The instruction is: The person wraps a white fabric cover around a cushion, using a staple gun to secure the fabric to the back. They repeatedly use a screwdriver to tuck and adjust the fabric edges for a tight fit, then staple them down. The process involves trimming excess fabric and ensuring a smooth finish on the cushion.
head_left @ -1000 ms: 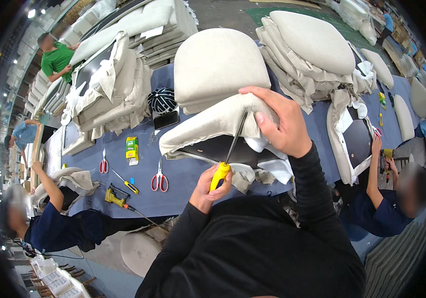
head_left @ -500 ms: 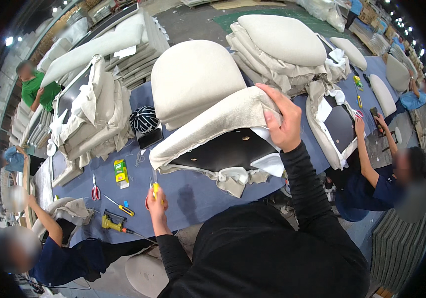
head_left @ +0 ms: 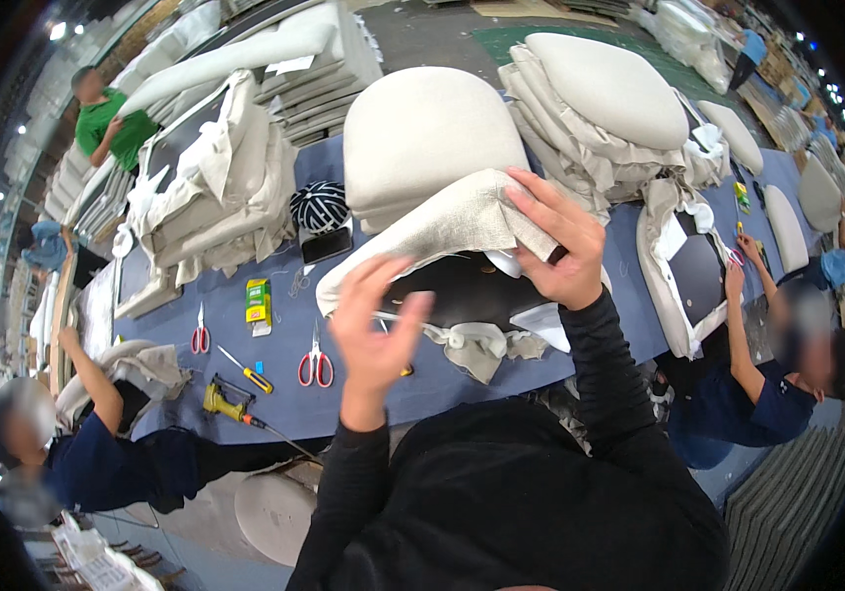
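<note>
A beige upholstered chair seat (head_left: 412, 231) is tilted up in front of me, its dark underside board (head_left: 467, 295) facing me and loose fabric and white padding along its near edge. My right hand (head_left: 565, 241) grips the folded fabric at its upper right corner, fingers over the top. My left hand (head_left: 371, 330), slightly blurred, is open with fingers spread in front of the seat's left part. It holds nothing. Just behind that hand lies a yellow-handled tool (head_left: 406, 370), mostly hidden. Red-handled scissors (head_left: 315, 366) lie left of it on the blue-grey table.
A finished-looking beige seat stack (head_left: 427, 128) stands beyond, with more piles left (head_left: 210, 187) and right (head_left: 605, 94). Further left lie a small green-yellow box (head_left: 258, 305), a screwdriver (head_left: 247, 370) and a yellow staple gun (head_left: 230, 402). Co-workers sit on both sides.
My left hand has let go of the yellow-handled tool, now on the table, and risen, opening before the seat. My right hand still holds the corner. The view has shifted slightly.
</note>
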{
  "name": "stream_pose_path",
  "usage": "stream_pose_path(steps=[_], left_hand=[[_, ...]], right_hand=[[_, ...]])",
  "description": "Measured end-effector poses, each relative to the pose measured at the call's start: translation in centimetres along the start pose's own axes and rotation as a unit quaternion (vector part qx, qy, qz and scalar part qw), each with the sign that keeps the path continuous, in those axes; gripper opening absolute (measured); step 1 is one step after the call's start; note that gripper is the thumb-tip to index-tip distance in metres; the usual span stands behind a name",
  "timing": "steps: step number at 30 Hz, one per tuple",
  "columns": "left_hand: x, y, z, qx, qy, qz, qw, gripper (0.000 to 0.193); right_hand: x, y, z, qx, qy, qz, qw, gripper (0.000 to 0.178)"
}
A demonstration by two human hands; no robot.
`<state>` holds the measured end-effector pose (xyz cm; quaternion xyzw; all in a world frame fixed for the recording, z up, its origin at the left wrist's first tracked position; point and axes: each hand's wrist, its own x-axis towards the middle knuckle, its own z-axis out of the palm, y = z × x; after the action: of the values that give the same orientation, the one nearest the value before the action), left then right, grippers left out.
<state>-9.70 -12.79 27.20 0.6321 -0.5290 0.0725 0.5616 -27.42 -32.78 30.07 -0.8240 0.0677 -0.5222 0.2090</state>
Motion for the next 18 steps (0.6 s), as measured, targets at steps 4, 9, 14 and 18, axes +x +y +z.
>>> stream_pose_path(steps=[4,9,14,18], left_hand=[[4.1,3.3,4.7,0.043,-0.015,0.113,0.993,0.071],[5.0,6.3,3.1,-0.088,-0.148,-0.004,0.985,0.1],[5.2,11.3,3.2,-0.156,-0.307,-0.077,0.936,0.095],[5.3,11.3,6.1,-0.108,-0.374,0.072,0.918,0.051]], right_hand=[[-1.0,-0.2,-0.3,0.052,0.035,0.002,0.998,0.038],[-4.0,-0.2,-3.0,0.088,0.064,-0.046,0.993,0.027],[-7.9,-0.1,-4.7,0.144,0.206,0.192,0.949,0.053],[-7.7,-0.5,-3.6,0.215,0.244,0.321,0.889,0.055]])
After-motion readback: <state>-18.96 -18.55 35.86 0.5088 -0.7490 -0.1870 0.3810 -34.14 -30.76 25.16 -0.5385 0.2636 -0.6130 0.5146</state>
